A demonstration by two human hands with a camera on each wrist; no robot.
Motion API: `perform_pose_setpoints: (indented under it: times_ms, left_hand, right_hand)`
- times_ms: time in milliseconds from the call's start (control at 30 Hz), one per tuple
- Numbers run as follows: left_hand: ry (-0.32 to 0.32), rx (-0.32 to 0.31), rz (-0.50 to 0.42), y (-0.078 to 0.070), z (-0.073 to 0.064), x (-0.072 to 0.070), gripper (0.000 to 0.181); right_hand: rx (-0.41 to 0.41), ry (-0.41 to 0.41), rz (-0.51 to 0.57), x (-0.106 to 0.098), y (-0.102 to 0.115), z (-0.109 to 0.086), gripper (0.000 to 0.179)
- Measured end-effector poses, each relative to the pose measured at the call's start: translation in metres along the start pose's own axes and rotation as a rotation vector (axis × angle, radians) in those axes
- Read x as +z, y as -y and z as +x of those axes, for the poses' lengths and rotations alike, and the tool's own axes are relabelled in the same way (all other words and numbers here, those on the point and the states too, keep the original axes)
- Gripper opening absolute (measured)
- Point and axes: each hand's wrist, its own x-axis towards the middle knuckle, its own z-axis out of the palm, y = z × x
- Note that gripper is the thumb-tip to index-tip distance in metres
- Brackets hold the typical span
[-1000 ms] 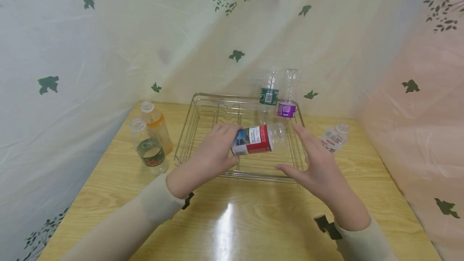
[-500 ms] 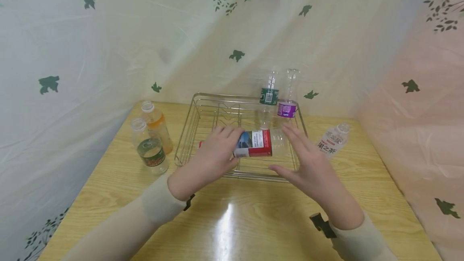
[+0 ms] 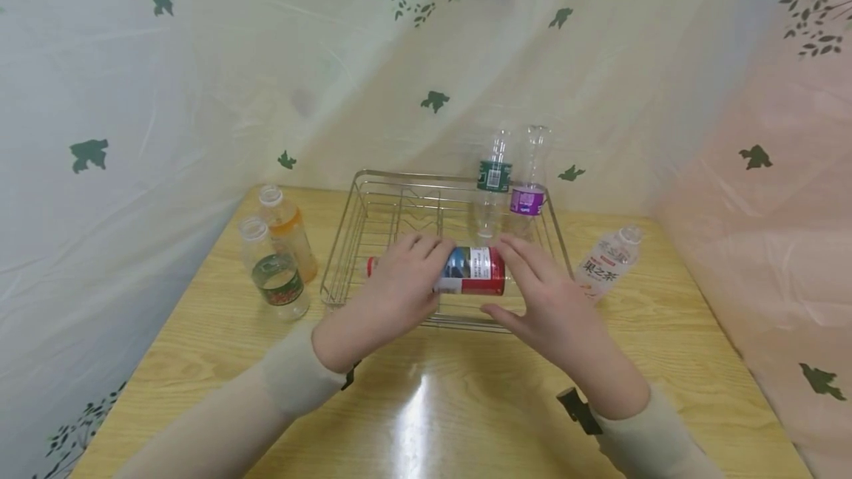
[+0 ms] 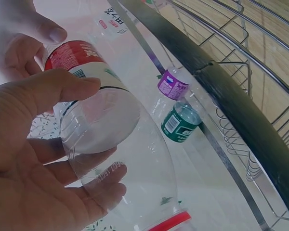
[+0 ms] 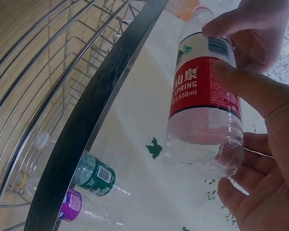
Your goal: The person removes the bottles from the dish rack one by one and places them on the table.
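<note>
My left hand [image 3: 393, 283] grips a clear plastic water bottle [image 3: 474, 268] with a red, white and blue label, its thumb across the body in the left wrist view. The bottle lies sideways above a wire rack [image 3: 339, 242], red-capped end to the left. At the bottle's base is my right hand [image 3: 552, 309]. Its fingers reach past the far side, and its thumb stands a little apart from the near side in the head view. Two clear bottles, one green-labelled [image 3: 494, 177] and one purple-labelled [image 3: 527, 201], stand neck-down in the rack's back right.
An orange-tinted bottle [image 3: 289, 231] and a clear bottle with a dark green label [image 3: 276, 279] stand on the wooden table [image 3: 466, 405] left of the rack. Right of it stands another clear bottle [image 3: 606, 261]. A patterned curtain [image 3: 359, 94] hangs close behind.
The held bottle has lowered toward the front of the rack, tilting closer to level. My right hand has moved left and reached the bottle's base.
</note>
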Motion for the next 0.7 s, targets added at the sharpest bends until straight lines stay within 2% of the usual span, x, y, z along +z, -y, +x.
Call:
perform_pose_setpoints:
  times_ms: [133, 300, 700]
  left_hand:
    - [0.017, 0.022, 0.038, -0.002, 0.001, 0.001, 0.067]
    - [0.003, 0.056, 0.074, -0.004, 0.000, 0.001, 0.064]
    - [-0.004, 0.068, 0.113, -0.009, -0.002, 0.002, 0.064]
  right_hand:
    - [0.004, 0.025, -0.016, 0.002, 0.003, 0.004, 0.094]
    - [0.008, 0.069, -0.046, 0.006, 0.006, 0.007, 0.093]
    - [0.004, 0.142, -0.150, 0.014, 0.008, 0.006, 0.089]
